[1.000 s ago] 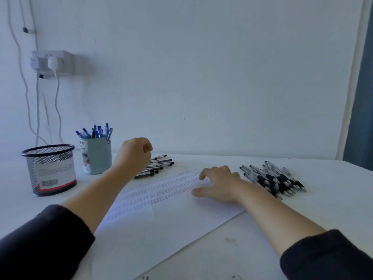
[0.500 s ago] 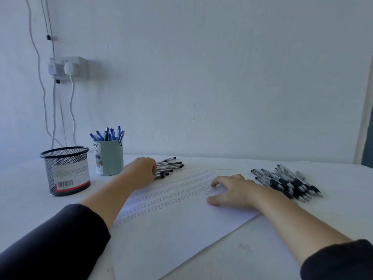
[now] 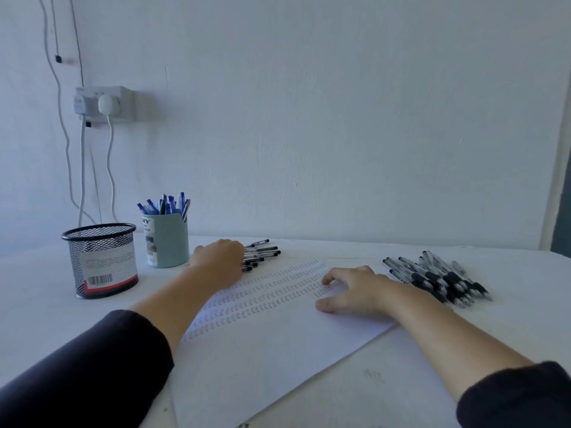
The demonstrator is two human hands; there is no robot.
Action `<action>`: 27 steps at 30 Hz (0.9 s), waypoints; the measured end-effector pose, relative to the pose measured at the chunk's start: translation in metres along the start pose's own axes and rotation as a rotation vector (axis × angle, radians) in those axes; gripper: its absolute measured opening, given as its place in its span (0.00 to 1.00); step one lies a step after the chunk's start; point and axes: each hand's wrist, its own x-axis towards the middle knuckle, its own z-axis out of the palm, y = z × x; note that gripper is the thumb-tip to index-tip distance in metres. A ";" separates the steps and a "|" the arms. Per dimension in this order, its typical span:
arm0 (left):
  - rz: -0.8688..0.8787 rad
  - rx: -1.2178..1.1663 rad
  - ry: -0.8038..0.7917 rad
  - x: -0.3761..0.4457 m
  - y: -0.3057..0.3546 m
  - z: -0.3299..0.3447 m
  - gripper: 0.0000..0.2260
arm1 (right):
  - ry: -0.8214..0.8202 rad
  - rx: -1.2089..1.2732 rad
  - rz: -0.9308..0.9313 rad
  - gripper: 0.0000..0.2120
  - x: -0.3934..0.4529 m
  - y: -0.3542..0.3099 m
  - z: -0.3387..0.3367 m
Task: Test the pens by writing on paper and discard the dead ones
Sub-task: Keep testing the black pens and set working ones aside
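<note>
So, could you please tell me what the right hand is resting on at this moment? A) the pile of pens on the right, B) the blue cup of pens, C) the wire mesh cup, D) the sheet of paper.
D: the right hand lies with relaxed fingers on the sheet of paper, beside its rows of scribbles, apart from both cups.

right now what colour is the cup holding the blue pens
Pale teal cup, with a label on its side; the blue pens stand in it. Head view, the only one.

A white counter against a pale wall carries a ruled sheet of paper, two piles of black pens, a teal pen cup and a mesh pot.
</note>
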 end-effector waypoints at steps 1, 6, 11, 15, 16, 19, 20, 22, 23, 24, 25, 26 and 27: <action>-0.008 0.015 0.001 0.000 0.001 0.000 0.05 | 0.001 0.002 0.000 0.27 0.001 0.001 0.000; 0.029 0.076 0.043 -0.005 0.005 -0.001 0.04 | -0.001 0.007 0.001 0.28 0.003 0.003 0.001; 0.030 -0.231 0.340 -0.004 0.004 -0.008 0.07 | -0.001 0.003 0.000 0.28 0.006 0.004 0.001; 0.106 -0.391 0.501 -0.004 0.012 -0.007 0.11 | 0.004 -0.011 0.006 0.28 0.008 0.003 0.002; 0.147 -0.404 0.544 -0.004 0.015 -0.006 0.09 | 0.006 -0.012 0.007 0.28 0.008 0.004 0.002; 0.250 -0.429 0.670 -0.008 0.022 -0.006 0.10 | 0.003 -0.008 0.016 0.28 0.009 0.004 0.003; 0.254 -0.420 0.686 -0.009 0.024 -0.007 0.11 | 0.004 -0.010 0.016 0.28 0.009 0.004 0.003; 0.247 -0.374 0.678 -0.010 0.028 -0.006 0.14 | 0.007 -0.010 0.014 0.28 0.009 0.005 0.003; 0.239 -0.347 0.657 -0.011 0.029 -0.004 0.13 | 0.006 -0.008 0.014 0.28 0.009 0.005 0.003; 0.228 -0.330 0.633 -0.012 0.030 -0.003 0.11 | 0.005 -0.007 0.013 0.28 0.009 0.005 0.003; 0.208 -0.322 0.615 -0.013 0.031 -0.002 0.07 | 0.002 -0.005 0.013 0.28 0.009 0.005 0.003; 0.188 -0.317 0.607 -0.014 0.031 -0.002 0.06 | 0.000 -0.004 0.013 0.28 0.009 0.005 0.003; 0.168 -0.306 0.609 -0.015 0.032 -0.002 0.08 | -0.002 -0.004 0.013 0.28 0.009 0.005 0.003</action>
